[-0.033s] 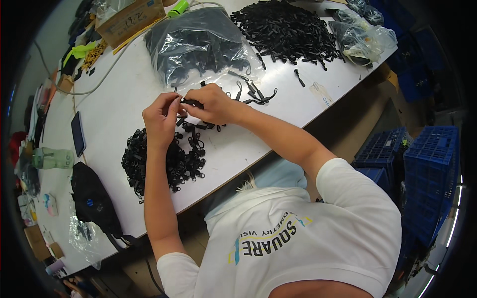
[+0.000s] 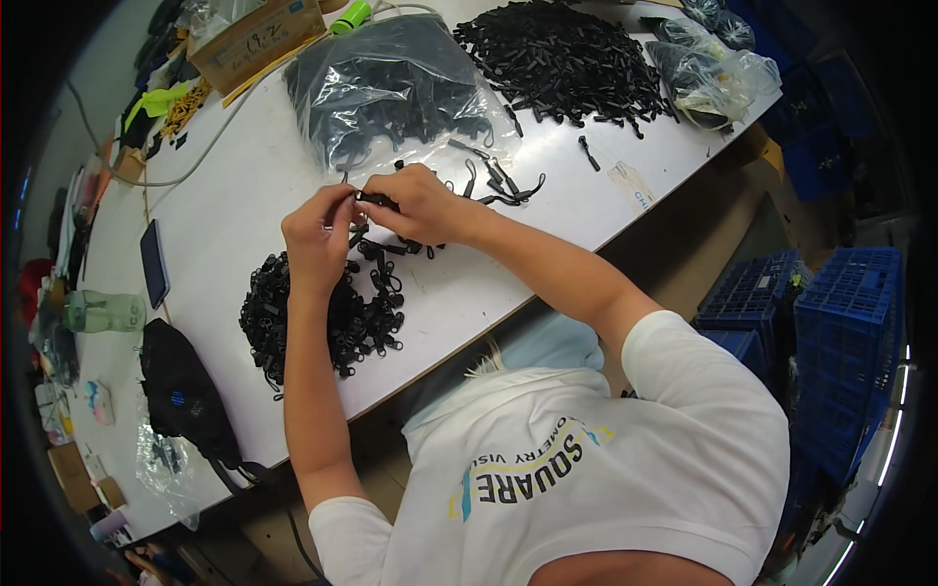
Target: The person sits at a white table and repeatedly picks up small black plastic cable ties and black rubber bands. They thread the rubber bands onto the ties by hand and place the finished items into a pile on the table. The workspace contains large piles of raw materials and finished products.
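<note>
- Black pull (image 2: 379, 202): between the near-left heap (image 2: 264, 313) and far bag (image 2: 386, 88), grasped by the right hand (image 2: 427, 203), apparently for fingertip control.
- Left hand (image 2: 315, 230): fingertips beside its left end, perhaps steadying; grip cannot be told.

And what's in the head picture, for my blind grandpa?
A person in white has left grip and right grip together at a small black part over a white table. There's a near black heap and a far black heap.
</note>
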{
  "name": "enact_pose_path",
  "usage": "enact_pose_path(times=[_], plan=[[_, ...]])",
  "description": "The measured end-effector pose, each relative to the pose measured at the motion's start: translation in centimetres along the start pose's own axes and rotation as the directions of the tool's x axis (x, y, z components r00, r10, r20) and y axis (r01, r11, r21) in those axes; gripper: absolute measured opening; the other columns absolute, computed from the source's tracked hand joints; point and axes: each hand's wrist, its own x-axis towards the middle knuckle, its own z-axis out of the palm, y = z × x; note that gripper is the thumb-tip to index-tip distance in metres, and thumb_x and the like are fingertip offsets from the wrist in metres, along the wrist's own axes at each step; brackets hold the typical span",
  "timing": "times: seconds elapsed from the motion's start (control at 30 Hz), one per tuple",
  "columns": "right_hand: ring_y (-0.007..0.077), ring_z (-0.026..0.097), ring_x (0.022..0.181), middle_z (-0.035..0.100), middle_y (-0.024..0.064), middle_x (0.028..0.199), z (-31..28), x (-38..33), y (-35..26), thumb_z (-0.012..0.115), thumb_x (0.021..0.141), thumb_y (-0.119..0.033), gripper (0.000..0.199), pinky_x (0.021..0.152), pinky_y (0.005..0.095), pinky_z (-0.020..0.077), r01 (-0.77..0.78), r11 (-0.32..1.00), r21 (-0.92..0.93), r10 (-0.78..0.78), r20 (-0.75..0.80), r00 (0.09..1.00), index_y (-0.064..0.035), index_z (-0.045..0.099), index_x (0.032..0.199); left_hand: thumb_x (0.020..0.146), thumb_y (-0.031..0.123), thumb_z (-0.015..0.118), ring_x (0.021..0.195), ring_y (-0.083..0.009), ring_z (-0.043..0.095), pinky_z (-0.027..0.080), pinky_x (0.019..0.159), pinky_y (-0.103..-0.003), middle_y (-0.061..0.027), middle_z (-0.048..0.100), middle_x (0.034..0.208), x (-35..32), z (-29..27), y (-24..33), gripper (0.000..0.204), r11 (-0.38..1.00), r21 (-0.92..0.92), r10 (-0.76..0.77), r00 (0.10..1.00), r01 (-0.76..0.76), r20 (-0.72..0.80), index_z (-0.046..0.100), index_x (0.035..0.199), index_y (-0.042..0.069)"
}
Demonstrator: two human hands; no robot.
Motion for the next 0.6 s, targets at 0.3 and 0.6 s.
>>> enact_pose_path(times=[0.3,0.6], plan=[[0.0355,0.059,0.064,0.06,0.0146,0.064,0.0,0.1,0.6,0.058,0.086,-0.021,0.016,0.06,0.0449,0.0454,-0.076,0.958,-0.275,0.136,0.206,0.969,-0.0047,0.06,0.087,0.079,-0.008,0.059,0.071,-0.0239,0.068,0.053,0.065,-0.03,-0.0147,0.066,0.082,0.1,-0.2,-0.1,0.018,0.931,0.278,0.214,0.97,-0.238,0.115,0.062,0.096,-0.003],[0.0352,0.062,0.067,0.063,0.0151,0.068,0.3,-0.1,0.2,0.058,0.083,-0.023,0.019,0.063,0.0454,0.0489,-0.095,0.93,-0.355,0.166,0.177,0.97,-0.0043,0.06,0.082,0.078,-0.005,0.061,0.078,-0.0232,0.069,0.054,0.071,-0.028,-0.0147,0.068,0.088,0.0,-0.5,0.5,0.025,0.977,0.167,0.109,0.986,-0.13,0.13,0.063,0.103,-0.002]])
